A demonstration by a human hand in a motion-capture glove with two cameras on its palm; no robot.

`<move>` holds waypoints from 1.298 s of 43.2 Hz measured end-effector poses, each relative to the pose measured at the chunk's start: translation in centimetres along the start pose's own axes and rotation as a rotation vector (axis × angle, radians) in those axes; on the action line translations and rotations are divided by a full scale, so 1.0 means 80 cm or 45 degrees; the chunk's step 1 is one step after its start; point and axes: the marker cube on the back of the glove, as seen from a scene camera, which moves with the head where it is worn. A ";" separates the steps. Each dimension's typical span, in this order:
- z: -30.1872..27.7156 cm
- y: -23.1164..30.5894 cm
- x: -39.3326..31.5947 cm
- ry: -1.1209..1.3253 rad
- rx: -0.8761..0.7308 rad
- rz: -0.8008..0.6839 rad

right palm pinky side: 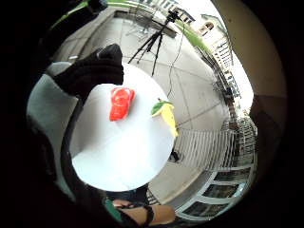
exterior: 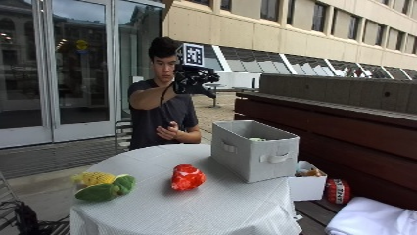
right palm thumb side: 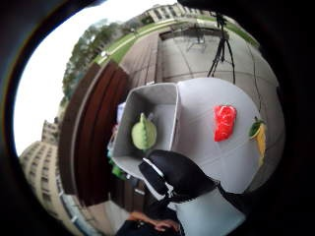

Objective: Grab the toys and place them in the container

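Outdoors, the gloved right hand (exterior: 194,81) hangs raised above the grey fabric container (exterior: 254,149), grip released, a red toy (exterior: 187,177) on the worktop (exterior: 215,205).

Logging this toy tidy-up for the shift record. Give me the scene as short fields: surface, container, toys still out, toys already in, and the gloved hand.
surface: round table with a white cloth
container: grey fabric box with handles, standing on the table
toys still out: red plush toy near the table's middle; yellow and green plush corn near the table's edge
toys already in: pale green plush toy lying in the box
right hand: black-gloved hand raised high above the table, holding no toy; finger pose unclear
left hand: bare hand, in front of the chest
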 end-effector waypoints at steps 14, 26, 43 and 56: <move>0.100 -0.030 0.077 0.001 -0.017 -0.063; 0.205 -0.059 0.100 -0.030 -0.122 -0.019; 0.310 -0.070 0.095 -0.050 -0.333 0.041; 0.370 -0.086 0.105 -0.050 -0.470 0.040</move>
